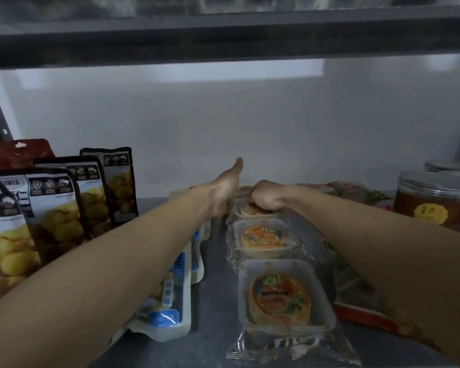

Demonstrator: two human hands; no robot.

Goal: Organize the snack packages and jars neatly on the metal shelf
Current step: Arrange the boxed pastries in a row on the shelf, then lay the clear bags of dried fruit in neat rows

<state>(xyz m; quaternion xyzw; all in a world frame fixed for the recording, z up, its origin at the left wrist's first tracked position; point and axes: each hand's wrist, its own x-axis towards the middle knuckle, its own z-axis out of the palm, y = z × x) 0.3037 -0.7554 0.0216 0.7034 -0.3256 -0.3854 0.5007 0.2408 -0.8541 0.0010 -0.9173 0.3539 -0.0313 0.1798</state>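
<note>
Three clear-wrapped pastry packs lie in a row down the middle of the grey metal shelf (213,261): a near one (282,301), a middle one (263,239) and a far one (250,211). My right hand (266,196) is curled down on the far pastry pack, gripping its back end. My left hand (227,187) reaches in beside that pack, thumb pointing up, fingers hidden behind the palm. White and blue snack pouches (170,306) lie under my left forearm. Upright chestnut bags (64,208) stand at the left.
A red bag (19,152) stands behind the chestnut bags. Red flat packages (361,301) lie under my right forearm. Clear jars with metal lids (436,200) stand at the far right. The upper shelf's edge (223,41) hangs overhead; a white wall closes the back.
</note>
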